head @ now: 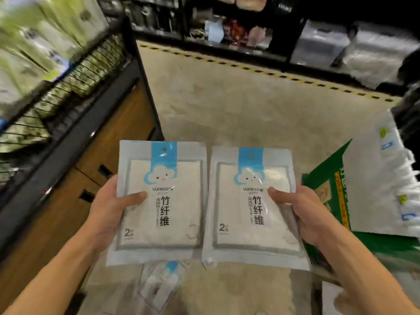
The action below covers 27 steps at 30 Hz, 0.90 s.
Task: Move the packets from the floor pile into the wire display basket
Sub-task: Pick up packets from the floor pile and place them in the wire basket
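Hands [106,208] [311,214] each around one packet [159,201] [252,208]

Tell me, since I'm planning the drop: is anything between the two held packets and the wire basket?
Nothing visible. The left hand and right hand each hold a packet above the floor; the wire basket sits up-left, open air between.

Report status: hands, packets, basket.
Left hand grips one packet; right hand grips a second packet. Both held face-up, side by side. Wire display basket upper left, nothing between.
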Each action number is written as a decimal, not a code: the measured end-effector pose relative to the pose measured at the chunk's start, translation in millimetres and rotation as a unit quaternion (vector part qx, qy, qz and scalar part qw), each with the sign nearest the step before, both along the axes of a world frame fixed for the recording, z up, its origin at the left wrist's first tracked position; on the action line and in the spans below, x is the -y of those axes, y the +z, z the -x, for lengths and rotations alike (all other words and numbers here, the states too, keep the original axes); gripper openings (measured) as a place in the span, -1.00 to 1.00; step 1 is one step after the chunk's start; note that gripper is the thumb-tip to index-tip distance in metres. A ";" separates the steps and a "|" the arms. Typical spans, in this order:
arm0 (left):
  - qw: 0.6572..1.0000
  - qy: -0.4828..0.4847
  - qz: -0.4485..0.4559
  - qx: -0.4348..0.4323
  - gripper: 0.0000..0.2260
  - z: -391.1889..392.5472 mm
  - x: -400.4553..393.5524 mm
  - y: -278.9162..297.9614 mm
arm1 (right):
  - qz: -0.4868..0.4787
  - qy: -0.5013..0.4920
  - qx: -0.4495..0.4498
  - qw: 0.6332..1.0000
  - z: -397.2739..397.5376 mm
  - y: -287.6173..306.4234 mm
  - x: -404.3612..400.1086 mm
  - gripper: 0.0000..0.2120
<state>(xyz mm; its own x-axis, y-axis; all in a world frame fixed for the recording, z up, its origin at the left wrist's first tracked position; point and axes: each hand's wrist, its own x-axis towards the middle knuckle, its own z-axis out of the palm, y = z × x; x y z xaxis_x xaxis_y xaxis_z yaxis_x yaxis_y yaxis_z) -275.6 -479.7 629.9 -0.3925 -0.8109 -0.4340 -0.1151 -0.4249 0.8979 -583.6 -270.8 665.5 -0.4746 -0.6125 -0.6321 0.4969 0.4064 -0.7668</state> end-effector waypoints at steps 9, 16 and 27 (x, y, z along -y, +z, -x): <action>0.985 0.134 0.089 -0.062 -0.52 -168.1 -4.2 207.8 | 0.100 0.132 -0.085 0.983 -106.2 205.9 93.8 -0.78; 0.946 0.260 0.180 -0.068 -0.39 -272.7 -72.3 300.1 | 0.179 0.276 -0.040 0.944 -204.3 293.4 129.7 -0.75; 0.844 0.490 0.217 -0.033 -0.12 -319.7 -279.9 331.7 | 0.254 0.480 0.008 0.840 -292.9 324.8 113.0 -0.76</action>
